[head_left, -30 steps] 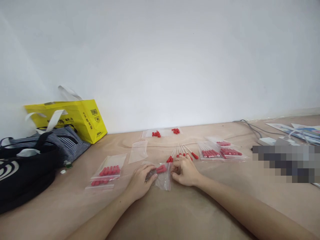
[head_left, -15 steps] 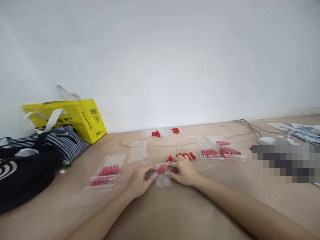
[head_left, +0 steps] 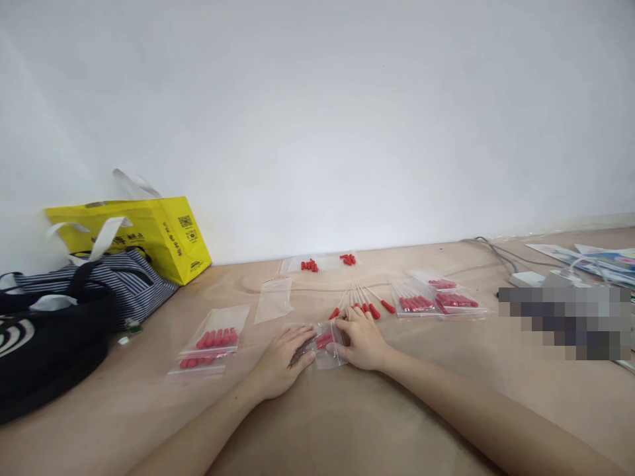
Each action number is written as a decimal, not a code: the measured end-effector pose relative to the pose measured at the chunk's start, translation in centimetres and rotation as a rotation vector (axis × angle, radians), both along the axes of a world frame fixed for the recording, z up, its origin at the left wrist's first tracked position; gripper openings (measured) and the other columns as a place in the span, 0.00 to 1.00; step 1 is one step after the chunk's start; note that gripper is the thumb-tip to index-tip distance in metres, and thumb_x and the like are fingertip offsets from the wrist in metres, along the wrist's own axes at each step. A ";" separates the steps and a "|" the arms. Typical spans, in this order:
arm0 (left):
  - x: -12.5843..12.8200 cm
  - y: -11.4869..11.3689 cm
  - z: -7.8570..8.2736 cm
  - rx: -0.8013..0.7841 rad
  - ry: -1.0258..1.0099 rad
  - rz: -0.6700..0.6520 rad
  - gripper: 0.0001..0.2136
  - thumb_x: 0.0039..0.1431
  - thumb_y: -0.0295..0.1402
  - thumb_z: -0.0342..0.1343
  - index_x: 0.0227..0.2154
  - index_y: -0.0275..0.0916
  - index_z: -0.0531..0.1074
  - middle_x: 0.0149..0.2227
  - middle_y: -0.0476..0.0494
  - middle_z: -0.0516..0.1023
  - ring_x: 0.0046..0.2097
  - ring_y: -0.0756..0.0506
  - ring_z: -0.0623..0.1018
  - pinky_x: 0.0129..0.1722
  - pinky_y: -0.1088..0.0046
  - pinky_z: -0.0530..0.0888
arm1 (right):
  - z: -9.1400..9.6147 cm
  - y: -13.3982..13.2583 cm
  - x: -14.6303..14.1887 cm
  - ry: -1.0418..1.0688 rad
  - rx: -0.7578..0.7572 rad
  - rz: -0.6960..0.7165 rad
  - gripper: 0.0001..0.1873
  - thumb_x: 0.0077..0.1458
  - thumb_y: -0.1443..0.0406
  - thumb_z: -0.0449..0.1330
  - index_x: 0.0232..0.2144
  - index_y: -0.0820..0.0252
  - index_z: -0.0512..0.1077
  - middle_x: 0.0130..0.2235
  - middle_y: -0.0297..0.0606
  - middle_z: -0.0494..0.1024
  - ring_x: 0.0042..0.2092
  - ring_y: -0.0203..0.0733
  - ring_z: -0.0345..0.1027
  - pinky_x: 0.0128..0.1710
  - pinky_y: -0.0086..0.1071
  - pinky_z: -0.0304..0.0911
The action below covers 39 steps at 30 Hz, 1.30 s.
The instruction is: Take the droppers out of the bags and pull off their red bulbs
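A clear zip bag (head_left: 325, 357) with red-bulbed droppers inside lies flat on the table between my hands. My left hand (head_left: 285, 360) holds its left side down, thumb on the near part and fingers along the far part. My right hand (head_left: 364, 340) grips the right side, with the thumb on top of the plastic. Just beyond my right fingers, several loose droppers (head_left: 374, 311) with red bulbs and pale stems are fanned out. Part of the held bag is hidden under both hands.
Filled bags (head_left: 217, 337) lie at left and more filled bags (head_left: 417, 304) at right. A flat bag (head_left: 274, 299) and red bulbs (head_left: 309, 265) are farther back. A yellow bag (head_left: 181, 238) and black bag (head_left: 54, 357) stand left; a power strip (head_left: 528, 279) and papers (head_left: 590, 261) lie right.
The held bag has come down flatter and turned slightly. My left fingers have straightened over it, and my right hand has shifted a little. A loose dropper has slid to the right.
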<state>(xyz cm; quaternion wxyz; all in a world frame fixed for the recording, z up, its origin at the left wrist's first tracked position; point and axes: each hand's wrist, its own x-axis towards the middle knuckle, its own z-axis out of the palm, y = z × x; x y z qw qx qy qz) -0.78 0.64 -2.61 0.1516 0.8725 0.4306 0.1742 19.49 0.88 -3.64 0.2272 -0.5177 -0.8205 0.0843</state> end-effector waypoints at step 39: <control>-0.6 1.6 1.3 0.061 0.019 0.351 0.18 0.43 0.40 0.56 0.38 0.39 0.69 0.46 0.41 0.69 0.48 0.40 0.68 0.48 0.62 0.63 | 0.1 3.1 10.5 0.915 -0.122 -0.341 0.14 0.35 0.57 0.61 0.22 0.61 0.67 0.23 0.37 0.74 0.24 0.38 0.67 0.22 0.29 0.61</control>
